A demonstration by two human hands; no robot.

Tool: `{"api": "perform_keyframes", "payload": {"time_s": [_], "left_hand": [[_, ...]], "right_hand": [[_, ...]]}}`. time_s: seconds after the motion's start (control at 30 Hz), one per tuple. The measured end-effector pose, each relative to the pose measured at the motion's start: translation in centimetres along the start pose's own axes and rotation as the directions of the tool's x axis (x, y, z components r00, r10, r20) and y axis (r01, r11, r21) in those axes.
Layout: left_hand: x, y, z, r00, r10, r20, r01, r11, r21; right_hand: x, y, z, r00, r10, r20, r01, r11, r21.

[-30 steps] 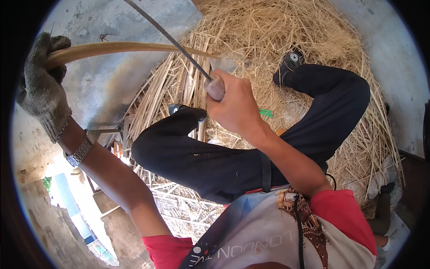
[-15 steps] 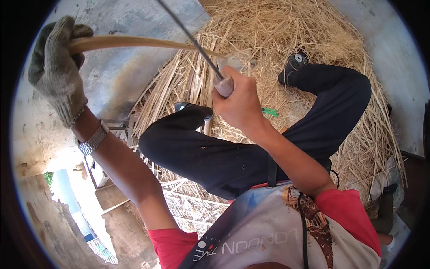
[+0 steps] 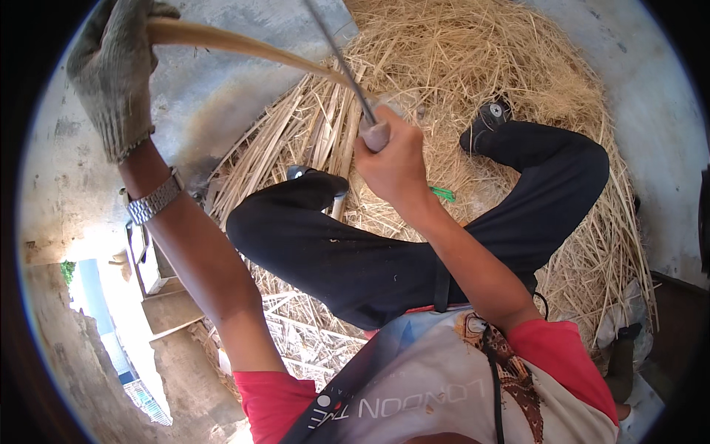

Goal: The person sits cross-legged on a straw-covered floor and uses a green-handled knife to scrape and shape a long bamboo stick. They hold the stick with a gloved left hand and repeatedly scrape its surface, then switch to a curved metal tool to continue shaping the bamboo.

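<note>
My left hand [image 3: 117,81], in a worn knitted glove, grips the thick end of a pale bamboo strip [image 3: 237,46] at the upper left. From there the strip bows down to the right and passes behind the knife. Bare-skinned, my right hand [image 3: 398,163] is closed around the stubby greyish handle of a long, thin knife [image 3: 339,58]. Its blade points up and leftward, crossing in front of the strip's thinner end. Whether blade and strip touch, I cannot tell. The blade's tip runs out of the picture at the top.
Straw-like shavings [image 3: 473,44] cover the floor ahead, around my outstretched legs. Split strips [image 3: 310,126] lie beyond my left foot. A small green object [image 3: 444,194] rests between my legs. A concrete wall [image 3: 244,96] stands at left; part of another person [image 3: 623,359] shows at lower right.
My left hand has moved up and slightly right with the bamboo strip, which now slopes down more steeply. My right hand and the knife have shifted slightly; the blade stands a little more upright.
</note>
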State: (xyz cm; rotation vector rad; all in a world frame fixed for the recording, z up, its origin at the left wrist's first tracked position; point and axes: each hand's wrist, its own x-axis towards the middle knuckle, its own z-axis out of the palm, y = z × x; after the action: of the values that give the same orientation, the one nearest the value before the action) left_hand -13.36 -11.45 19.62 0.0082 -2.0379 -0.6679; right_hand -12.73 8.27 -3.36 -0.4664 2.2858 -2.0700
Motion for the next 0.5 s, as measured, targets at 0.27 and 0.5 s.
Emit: {"api": "perform_keyframes", "payload": {"time_s": [0.27,0.5], "left_hand": [[0.7,-0.5,2.6,1.0,0.011,-0.007,-0.01,0.993,0.116],[3.7,-2.5,1.4,0.983,0.096,-0.157,-0.024,0.914,0.404]], "right_hand": [[0.2,13.7,-0.2,0.834,0.498,0.238,-0.469,0.867,-0.168],[3.9,3.5,-4.1,0.773,0.458,0.44,-0.596,0.762,0.253]]}}
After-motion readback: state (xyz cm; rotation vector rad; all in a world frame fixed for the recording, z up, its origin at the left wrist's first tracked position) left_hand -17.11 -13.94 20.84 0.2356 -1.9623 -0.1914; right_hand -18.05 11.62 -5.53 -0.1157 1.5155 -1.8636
